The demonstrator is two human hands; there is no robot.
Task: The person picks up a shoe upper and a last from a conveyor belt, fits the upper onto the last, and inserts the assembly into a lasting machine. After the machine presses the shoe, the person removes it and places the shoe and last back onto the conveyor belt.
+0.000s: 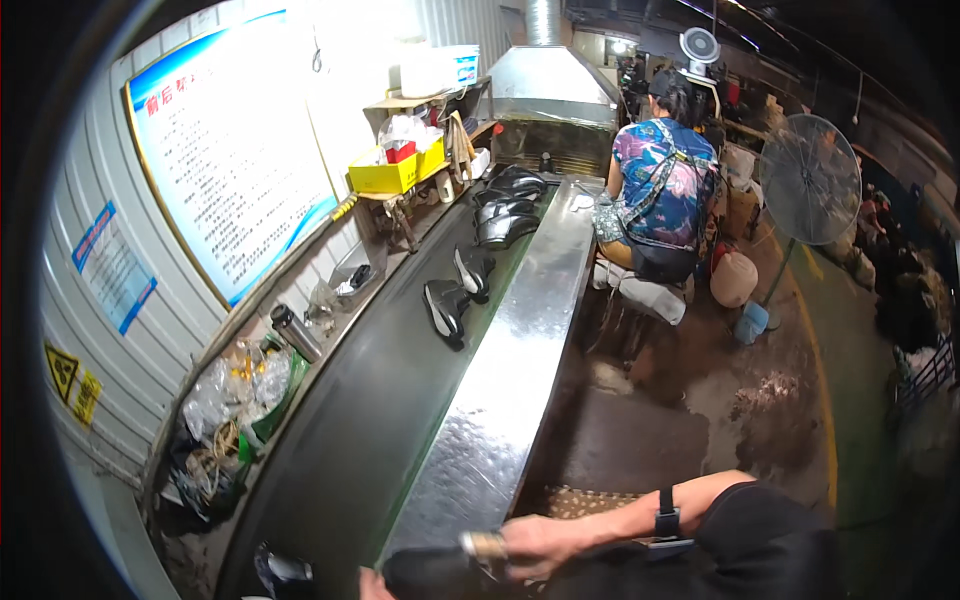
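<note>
At the lower edge, my left hand (374, 586) shows only in part, its fingers closed at the left end of a black shoe (430, 572). The shoe is dark and partly cut off by the frame. My right hand (540, 543) comes in from the right and closes at the shoe's other end. By its fingers is a small tan, block-shaped piece (484, 545), blurred; its kind cannot be made out. A black band with a small device (667, 515) circles my right forearm. Another dark shoe (283, 570) lies on the dark conveyor belt (330, 450) to the left.
A shiny metal ledge (490, 400) runs beside the belt. Several black shoes (505, 210) lie farther up it, before a metal hood (550, 80). A seated co-worker (665, 190) faces away. A thermos (295, 332), plastic bags (240, 390) and a yellow box (385, 178) line the wall. A fan (810, 180) stands right.
</note>
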